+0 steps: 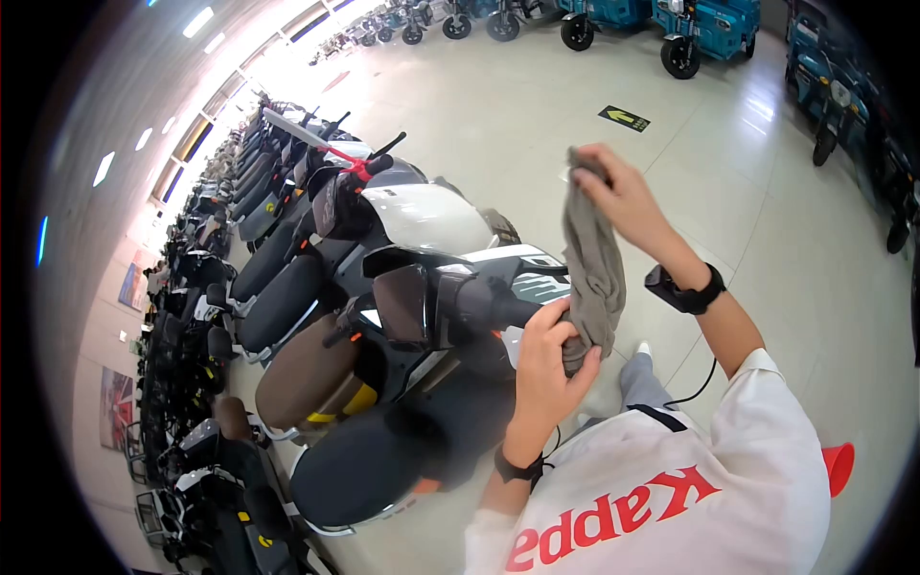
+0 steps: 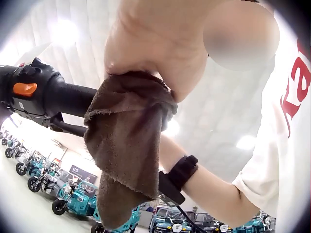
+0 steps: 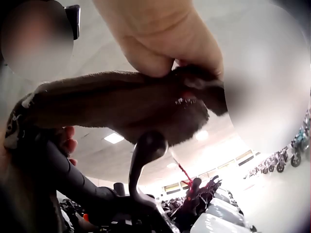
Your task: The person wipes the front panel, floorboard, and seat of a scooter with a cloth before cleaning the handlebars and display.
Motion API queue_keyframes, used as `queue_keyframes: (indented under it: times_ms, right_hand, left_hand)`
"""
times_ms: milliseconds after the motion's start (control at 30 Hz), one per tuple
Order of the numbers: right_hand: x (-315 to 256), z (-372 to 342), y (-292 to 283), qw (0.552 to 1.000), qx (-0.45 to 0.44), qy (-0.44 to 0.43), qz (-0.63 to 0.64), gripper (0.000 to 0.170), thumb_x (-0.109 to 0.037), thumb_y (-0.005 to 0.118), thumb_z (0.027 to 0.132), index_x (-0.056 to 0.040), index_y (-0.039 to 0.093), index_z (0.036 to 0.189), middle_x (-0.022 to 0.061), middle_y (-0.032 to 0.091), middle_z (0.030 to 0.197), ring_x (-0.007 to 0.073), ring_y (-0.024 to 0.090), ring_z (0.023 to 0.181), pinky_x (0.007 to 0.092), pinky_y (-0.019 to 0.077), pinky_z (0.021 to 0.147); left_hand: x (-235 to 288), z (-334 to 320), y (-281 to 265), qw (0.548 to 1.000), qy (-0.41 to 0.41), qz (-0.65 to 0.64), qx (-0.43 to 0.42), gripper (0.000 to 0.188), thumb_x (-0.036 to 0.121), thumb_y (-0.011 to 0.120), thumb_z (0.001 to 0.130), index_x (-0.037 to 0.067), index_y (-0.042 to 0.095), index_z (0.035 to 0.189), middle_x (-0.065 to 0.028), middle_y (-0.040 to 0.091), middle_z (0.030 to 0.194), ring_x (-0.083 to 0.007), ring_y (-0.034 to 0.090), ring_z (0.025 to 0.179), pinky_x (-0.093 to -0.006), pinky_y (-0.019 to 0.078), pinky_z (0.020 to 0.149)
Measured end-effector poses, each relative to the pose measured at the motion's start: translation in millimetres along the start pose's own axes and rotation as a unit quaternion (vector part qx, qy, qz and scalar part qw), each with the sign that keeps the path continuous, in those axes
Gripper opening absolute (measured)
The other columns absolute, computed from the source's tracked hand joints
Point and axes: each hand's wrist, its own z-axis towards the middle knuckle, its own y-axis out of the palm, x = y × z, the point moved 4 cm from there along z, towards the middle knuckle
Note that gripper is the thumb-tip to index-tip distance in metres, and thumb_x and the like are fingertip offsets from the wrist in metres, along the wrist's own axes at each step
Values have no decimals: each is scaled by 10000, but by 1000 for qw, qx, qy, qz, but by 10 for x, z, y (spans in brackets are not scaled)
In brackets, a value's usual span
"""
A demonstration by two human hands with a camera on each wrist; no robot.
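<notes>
Cloth (image 1: 596,259): grey-brown, bunched lengthwise, running from one hand's grip to the other's just past the end of the handlebar (image 1: 503,305).
Left hand (image 1: 549,372): fingers and thumb curled in on the near end of the cloth, with folds spilling out between them. The left wrist view shows the folds at the handlebar's tip; whether bare fingers touch the handlebar, I cannot tell.
Right hand (image 1: 623,192): pinches the far end of the cloth between thumb and fingers, ahead of the left grip and apart from the handlebar.
Lever (image 3: 146,148): ball-tipped, just below the cloth between the two grips in the right wrist view.
Orange switch (image 2: 25,89): on the handlebar, further inboard than the left grip.
Black seat (image 1: 369,465): below and left of the left grip.
Brown seat (image 1: 309,374): left of the left grip, on a neighbouring scooter.
White shirt (image 1: 767,450): behind both grips, with red lettering.
Wristbands: dark, one behind each hand.
Floor sign (image 1: 624,118): black and yellow, well beyond the right grip.
Teal three-wheelers (image 1: 714,27): parked farther off beyond the sign.
</notes>
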Motion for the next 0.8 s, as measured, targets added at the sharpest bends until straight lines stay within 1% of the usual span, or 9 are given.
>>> queue_keyframes:
  times_ms: [100, 200, 267, 433, 500, 567, 633, 733, 800]
  right_hand:
    - [216, -96, 367, 967, -154, -130, -155, 259, -136, 537, 825, -6, 523, 1049, 152, 487, 1153, 282, 500, 1017, 330, 409, 850]
    - [22, -329, 470, 943, -228, -160, -181, 268, -163, 558, 813, -16, 547, 1037, 159, 539, 1093, 284, 528, 990, 331, 426, 830]
    - [-78, -422, 436, 937, -331, 15, -111, 249, -208, 566, 812, -36, 585, 992, 153, 607, 919, 286, 581, 866, 341, 464, 755]
    - [132, -510, 573, 911, -263, -76, -308, 350, -367, 537, 828, -27, 587, 762, 145, 574, 603, 351, 566, 576, 408, 458, 533]
    - [145, -445, 586, 891, -337, -32, -301, 355, -357, 524, 842, -21, 607, 764, 195, 573, 644, 336, 566, 601, 383, 459, 561]
    - [199, -335, 597, 884, -411, 9, -224, 355, -347, 507, 859, -15, 611, 789, 151, 579, 647, 272, 533, 580, 357, 442, 566]
    - [281, -275, 622, 863, -481, 53, -142, 356, -337, 489, 877, -10, 614, 814, 107, 584, 650, 208, 500, 559, 332, 425, 571]
    - [399, -323, 637, 819, -536, 204, 16, 431, -380, 485, 872, 27, 621, 843, 18, 578, 691, 89, 471, 626, 273, 424, 588]
    - [357, -318, 610, 813, -546, 199, -25, 421, -383, 493, 867, 17, 623, 857, 52, 593, 698, 121, 505, 627, 280, 432, 593]
  left_hand:
    - [-26, 52, -9, 999, -24, 32, 14, 325, 56, 645, 697, 13, 492, 980, -167, 530, 1069, -348, 495, 983, -416, 379, 861]
    - [-106, 117, -22, 994, -86, 64, 15, 247, 59, 599, 736, 7, 508, 960, -149, 556, 963, -324, 510, 908, -408, 387, 809]
    - [-203, 140, -27, 992, -96, 71, 51, 166, 37, 547, 767, -1, 529, 927, -138, 551, 891, -303, 510, 854, -390, 394, 756]
    - [-358, 233, -140, 966, -167, -19, 194, 123, -30, 506, 769, 6, 565, 871, -131, 548, 883, -300, 518, 810, -358, 416, 723]
    - [-191, 230, -138, 975, 10, 116, 191, 148, -43, 530, 741, 19, 575, 868, -119, 546, 875, -295, 525, 797, -365, 419, 723]
    - [-73, 175, -29, 989, 75, 70, 106, 153, -11, 576, 723, 38, 586, 867, -115, 564, 891, -273, 534, 864, -355, 414, 763]
    - [92, 207, 97, 989, 104, 108, 8, 186, 84, 601, 726, 48, 599, 909, -106, 574, 921, -272, 538, 878, -371, 397, 798]
    - [145, 252, 106, 985, 66, 161, 2, 238, 165, 608, 737, 38, 604, 939, -97, 586, 934, -266, 544, 898, -384, 385, 823]
    - [94, 273, 88, 988, 44, 148, -25, 242, 177, 608, 743, 34, 606, 938, -99, 592, 928, -268, 548, 894, -380, 389, 819]
